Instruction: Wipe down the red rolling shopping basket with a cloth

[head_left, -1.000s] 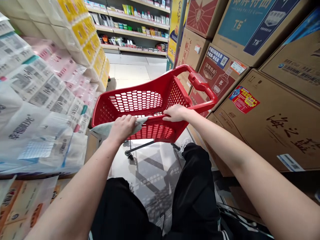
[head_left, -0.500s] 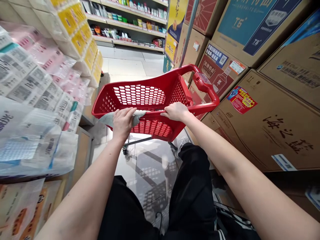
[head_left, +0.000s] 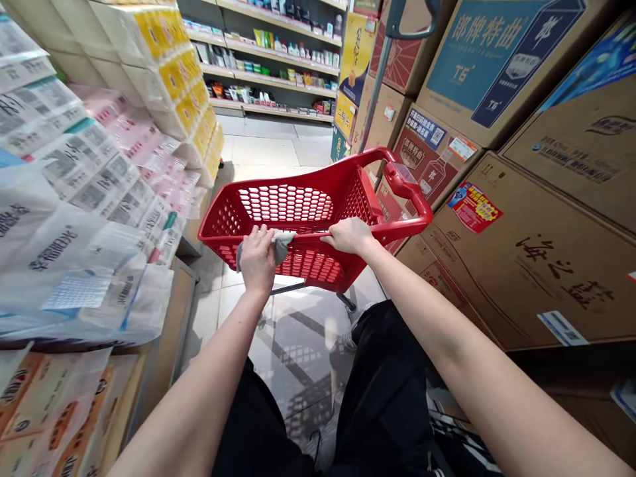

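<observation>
A red plastic shopping cart (head_left: 318, 271) stands sideways in front of me, its handle at the right. Its perforated basket looks empty from here. My left hand (head_left: 258, 260) presses a pale grey cloth (head_left: 282, 246) onto the near rim, its fingers wrapped over the edge. Part of the cloth is hidden under the palm. Further right along the same rim, my right hand (head_left: 348, 236) is closed round the edge, close to the handle end.
Stacked cardboard cartons (head_left: 541, 245) line the right side, a metal pole (head_left: 376, 93) in front of them. Plastic-wrapped paper packs (head_left: 89, 165) are piled at the left. Shelves of bottles (head_left: 278, 66) stand at the back, beyond the tiled floor (head_left: 268, 149).
My left hand and the cloth have slid right along the near rim, toward my right hand. My right hand keeps its hold. The whole view has shifted slightly.
</observation>
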`<state>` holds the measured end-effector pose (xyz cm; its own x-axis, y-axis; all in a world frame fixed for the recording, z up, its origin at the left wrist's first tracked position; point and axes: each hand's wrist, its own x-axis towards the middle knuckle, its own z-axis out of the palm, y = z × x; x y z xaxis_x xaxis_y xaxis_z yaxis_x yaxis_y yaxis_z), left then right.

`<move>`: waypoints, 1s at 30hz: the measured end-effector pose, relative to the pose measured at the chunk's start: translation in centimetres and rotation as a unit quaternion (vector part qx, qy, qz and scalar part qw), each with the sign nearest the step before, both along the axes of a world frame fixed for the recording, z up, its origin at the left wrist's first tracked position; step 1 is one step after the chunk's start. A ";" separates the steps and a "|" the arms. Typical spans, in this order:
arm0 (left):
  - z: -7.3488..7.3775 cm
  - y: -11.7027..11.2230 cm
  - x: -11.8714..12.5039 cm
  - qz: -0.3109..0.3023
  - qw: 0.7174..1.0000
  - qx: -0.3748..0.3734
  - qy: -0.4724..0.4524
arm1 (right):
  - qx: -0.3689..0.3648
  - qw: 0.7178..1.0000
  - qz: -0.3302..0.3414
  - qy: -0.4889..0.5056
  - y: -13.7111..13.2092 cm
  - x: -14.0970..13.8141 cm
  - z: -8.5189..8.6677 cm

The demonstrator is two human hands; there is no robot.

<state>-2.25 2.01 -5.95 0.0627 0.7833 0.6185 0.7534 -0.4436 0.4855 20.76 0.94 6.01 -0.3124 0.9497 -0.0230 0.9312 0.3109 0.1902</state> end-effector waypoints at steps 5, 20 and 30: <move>0.2 -1.5 3.1 -0.056 0.998 0.019 -0.035 | 0.048 0.999 -0.014 0.022 -1.4 -0.8 -0.7; -7.1 -5.3 3.6 0.110 0.961 -0.158 -0.197 | 0.176 0.983 0.059 0.001 -5.6 0.3 -3.8; -6.8 -4.0 9.6 0.045 0.887 -0.180 -0.423 | 0.235 0.964 0.111 0.055 -5.5 0.8 -6.8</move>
<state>7.34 -2.00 -12.77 -0.3770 0.9179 0.1239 0.0770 -0.1023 0.9918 21.54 -4.52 -0.79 -0.4851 0.7563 0.4390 0.8742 0.4087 0.2620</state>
